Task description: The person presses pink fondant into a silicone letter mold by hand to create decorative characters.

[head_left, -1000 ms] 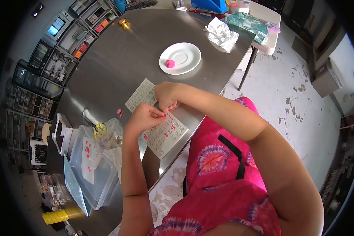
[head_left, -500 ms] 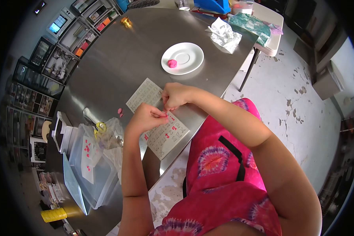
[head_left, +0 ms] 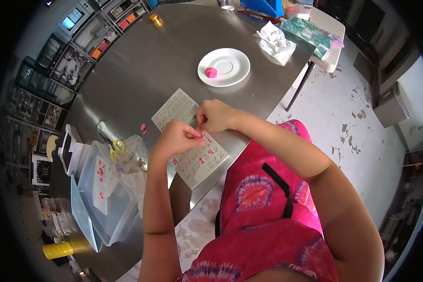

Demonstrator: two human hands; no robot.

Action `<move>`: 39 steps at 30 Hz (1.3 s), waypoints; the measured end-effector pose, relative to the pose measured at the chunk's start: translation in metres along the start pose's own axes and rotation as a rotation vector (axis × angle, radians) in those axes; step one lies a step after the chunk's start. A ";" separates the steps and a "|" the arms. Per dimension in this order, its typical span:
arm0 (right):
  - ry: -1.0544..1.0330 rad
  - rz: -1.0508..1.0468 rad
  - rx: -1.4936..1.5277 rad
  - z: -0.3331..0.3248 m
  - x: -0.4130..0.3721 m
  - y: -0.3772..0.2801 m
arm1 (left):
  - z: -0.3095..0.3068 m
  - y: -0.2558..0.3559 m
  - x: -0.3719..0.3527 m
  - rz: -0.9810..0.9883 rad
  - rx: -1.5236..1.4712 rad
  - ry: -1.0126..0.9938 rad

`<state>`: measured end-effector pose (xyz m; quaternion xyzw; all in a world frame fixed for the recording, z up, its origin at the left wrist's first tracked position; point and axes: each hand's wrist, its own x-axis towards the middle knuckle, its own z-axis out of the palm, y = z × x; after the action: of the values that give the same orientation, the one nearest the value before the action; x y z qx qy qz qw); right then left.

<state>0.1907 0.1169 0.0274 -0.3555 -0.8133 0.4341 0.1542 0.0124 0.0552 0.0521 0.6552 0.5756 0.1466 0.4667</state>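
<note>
Two pale letter moulds lie on the steel table, the near mould [head_left: 192,171] with pink letters in some hollows and the far mould [head_left: 176,109] with none visible. My left hand [head_left: 176,138] is closed over the near mould, its fingertips pinching a small pink piece [head_left: 200,136]. Just beside them, my right hand [head_left: 216,116] is closed above the gap between the moulds; anything in its fingertips is too small to make out. A white plate [head_left: 237,70] beyond bears a pink lump [head_left: 211,73].
Left of the moulds are pink scraps [head_left: 144,127], scissors [head_left: 118,146], a crumpled plastic bag [head_left: 132,155] and a clear tub [head_left: 115,228] holding paper with pink pieces. Crumpled white paper [head_left: 276,43] lies at the far right. The table's edge [head_left: 242,149] runs near my body.
The view has shifted slightly, so the plate and moulds sit a little differently in frame. Both hands stay together over the near mould with little visible movement.
</note>
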 end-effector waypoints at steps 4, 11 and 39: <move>0.084 -0.059 -0.176 0.012 -0.008 -0.012 | -0.001 0.005 -0.002 0.043 -0.002 -0.004; 0.126 -0.046 0.067 0.002 -0.004 0.003 | -0.006 0.007 -0.005 -0.022 0.078 0.042; -0.132 0.003 0.064 -0.013 -0.001 -0.008 | -0.012 0.000 -0.003 -0.007 -0.012 -0.067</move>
<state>0.1951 0.1213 0.0417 -0.3223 -0.8068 0.4825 0.1108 0.0028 0.0575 0.0592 0.6549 0.5611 0.1265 0.4901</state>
